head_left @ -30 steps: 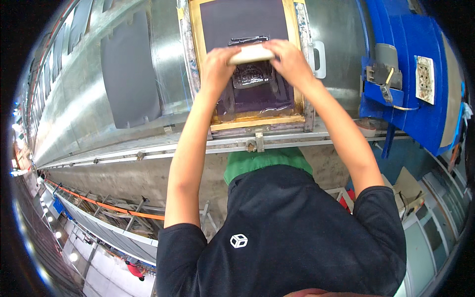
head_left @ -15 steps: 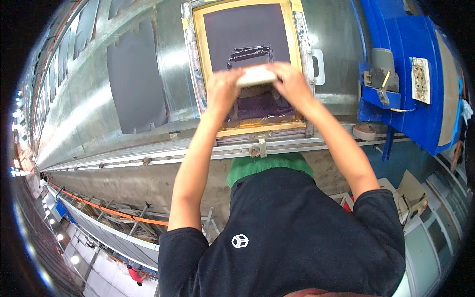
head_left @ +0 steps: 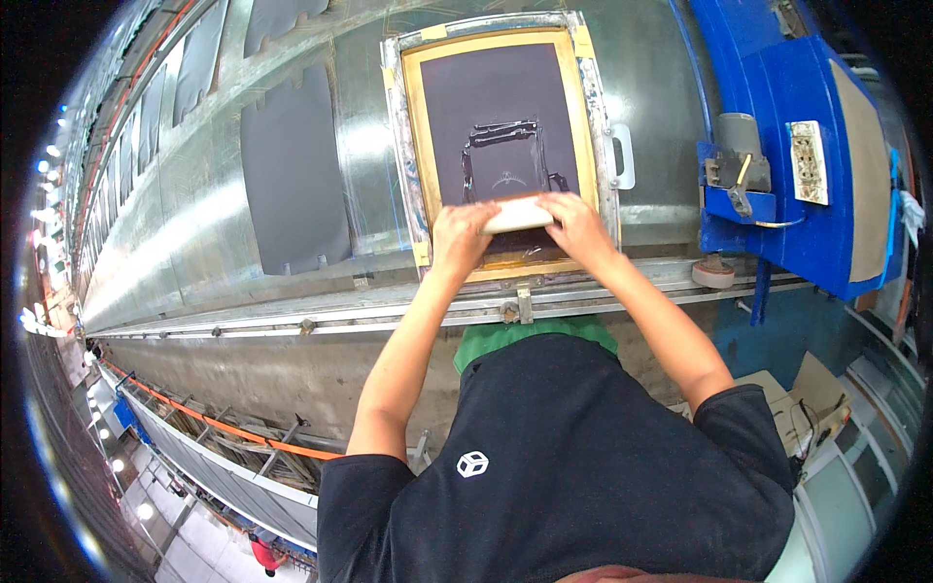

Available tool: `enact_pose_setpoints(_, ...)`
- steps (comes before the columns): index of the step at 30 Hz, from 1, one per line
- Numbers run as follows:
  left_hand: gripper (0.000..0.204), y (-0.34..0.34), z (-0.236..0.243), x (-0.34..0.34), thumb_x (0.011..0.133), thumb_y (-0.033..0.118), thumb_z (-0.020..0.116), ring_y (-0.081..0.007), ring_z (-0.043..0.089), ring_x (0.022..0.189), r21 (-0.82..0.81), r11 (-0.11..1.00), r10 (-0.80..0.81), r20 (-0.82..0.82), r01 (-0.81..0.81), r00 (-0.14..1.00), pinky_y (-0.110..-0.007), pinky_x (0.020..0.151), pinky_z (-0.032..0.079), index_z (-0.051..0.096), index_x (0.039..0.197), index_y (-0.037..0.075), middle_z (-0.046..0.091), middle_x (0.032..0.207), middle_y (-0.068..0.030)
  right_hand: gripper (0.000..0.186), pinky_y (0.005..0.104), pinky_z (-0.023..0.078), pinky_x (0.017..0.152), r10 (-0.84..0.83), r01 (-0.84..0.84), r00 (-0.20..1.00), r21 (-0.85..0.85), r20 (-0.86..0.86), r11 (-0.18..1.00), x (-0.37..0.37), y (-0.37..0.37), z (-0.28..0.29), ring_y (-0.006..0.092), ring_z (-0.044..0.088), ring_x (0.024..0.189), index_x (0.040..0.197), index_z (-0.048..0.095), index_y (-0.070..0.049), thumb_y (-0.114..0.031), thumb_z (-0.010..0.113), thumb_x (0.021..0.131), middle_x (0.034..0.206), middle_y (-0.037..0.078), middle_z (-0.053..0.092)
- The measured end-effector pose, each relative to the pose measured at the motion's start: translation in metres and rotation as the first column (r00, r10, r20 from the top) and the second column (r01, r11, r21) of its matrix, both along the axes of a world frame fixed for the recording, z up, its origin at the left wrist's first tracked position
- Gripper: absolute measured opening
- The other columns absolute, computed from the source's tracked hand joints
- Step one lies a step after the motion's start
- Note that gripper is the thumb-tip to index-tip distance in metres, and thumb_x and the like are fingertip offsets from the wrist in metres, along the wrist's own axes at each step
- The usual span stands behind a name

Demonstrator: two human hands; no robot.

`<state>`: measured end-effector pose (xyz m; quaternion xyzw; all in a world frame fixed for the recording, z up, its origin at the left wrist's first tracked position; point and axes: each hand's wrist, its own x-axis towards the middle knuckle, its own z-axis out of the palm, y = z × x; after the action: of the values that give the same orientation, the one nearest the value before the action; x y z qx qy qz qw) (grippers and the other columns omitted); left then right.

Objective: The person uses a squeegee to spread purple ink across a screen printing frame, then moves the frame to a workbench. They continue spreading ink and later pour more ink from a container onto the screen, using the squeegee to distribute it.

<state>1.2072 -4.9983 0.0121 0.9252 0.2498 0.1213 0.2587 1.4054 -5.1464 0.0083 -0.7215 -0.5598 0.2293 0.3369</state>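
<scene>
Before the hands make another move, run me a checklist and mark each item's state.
1. Left hand gripping the pale bar at its left end: ok.
2. Right hand gripping its right end: ok.
3. Bar's visible part between the sides of the yellow-edged frame: ok.
4. Bar's lower edge touching the dark surface: cannot tell, hidden from above.
5. Dark surface free of glossy streaks: not ok, some lie beyond the bar.
6. Nearest grey sheet apart from the frame: ok.

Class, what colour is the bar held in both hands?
The bar is off-white, seen best in the head view, between left hand and right hand.
</scene>
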Motion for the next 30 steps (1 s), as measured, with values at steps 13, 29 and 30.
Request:
enact_pose_setpoints(13, 0.034, 0.021, 0.001, 0.028, 0.07, -0.004, 0.071, -0.0294, 0.073, 0.093, -0.009, 1.0, 0.016, -0.145, -0.017, 0.989, -0.042, 0.083, 0.054, 0.078, 0.1, 0.011, 0.075, 0.099, -0.0144, 0.041, 0.0428, 0.049, 0.103, -0.028, 0.028, 1.0, -0.002, 0.01, 1.0, 0.013, 0.01, -0.02, 0.0346, 0.061, 0.117, 0.12, 0.068, -0.004, -0.005, 0.071, 0.079, 0.125, 0.016, 0.067)
enact_pose_setpoints(29, 0.049, 0.041, -0.015, 0.03, 0.067, -0.002, 0.073, -0.0237, 0.066, 0.116, 0.083, 0.988, 0.124, 0.109, -0.133, 0.986, -0.039, 0.099, 0.048, 0.074, 0.114, 0.014, 0.072, 0.12, -0.0056, 0.025, 0.0366, 0.051, 0.083, -0.647, 0.642, 0.707, -0.125, -0.285, 0.756, 0.139, 0.034, -0.071, 0.0275, 0.065, 0.088, 0.114, 0.073, -0.016, -0.031, 0.066, 0.095, 0.095, 0.015, 0.071)
enact_pose_setpoints(30, 0.051, 0.03, -0.022, 0.026, 0.066, -0.003, 0.073, -0.0232, 0.065, 0.118, 0.119, 0.988, 0.082, 0.151, -0.101, 0.985, -0.039, 0.1, 0.047, 0.073, 0.114, 0.013, 0.072, 0.121, -0.0051, 0.024, 0.0364, 0.051, 0.082, -0.658, 0.663, 0.695, -0.096, -0.288, 0.742, 0.14, 0.033, -0.068, 0.027, 0.065, 0.087, 0.113, 0.073, -0.016, -0.03, 0.066, 0.095, 0.094, 0.015, 0.071)
